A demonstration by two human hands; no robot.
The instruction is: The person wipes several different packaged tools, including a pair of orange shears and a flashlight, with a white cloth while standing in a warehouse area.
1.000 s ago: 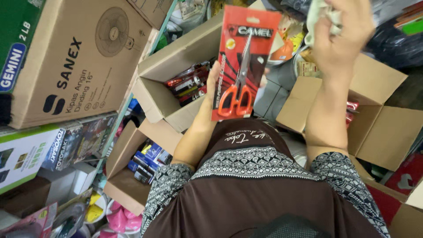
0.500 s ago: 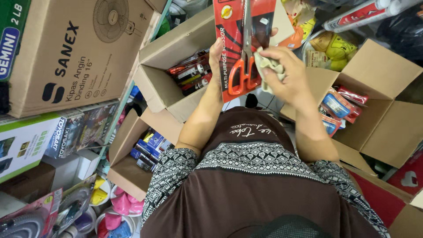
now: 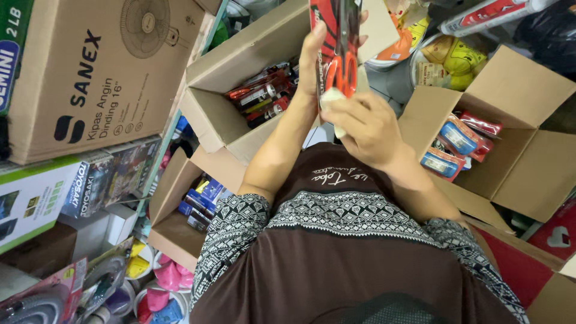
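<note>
Scissors pack (image 3: 336, 42) in left hand (image 3: 312, 60) (upright)

Both hands meet at a scissors pack (image 3: 337, 54) held up between two open boxes: one box (image 3: 240, 66) to its left, another box (image 3: 510, 138) to its right, each holding packaged goods. A fan carton (image 3: 102, 72) sits far left.

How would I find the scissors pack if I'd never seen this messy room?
Start at the big brown open cardboard box near the top middle, packed with red items. Just right of it, the left hand holds up a flat red pack of scissors. Unlike the boxed goods around it, it shows orange handles, and the right hand touches its lower edge.
</note>
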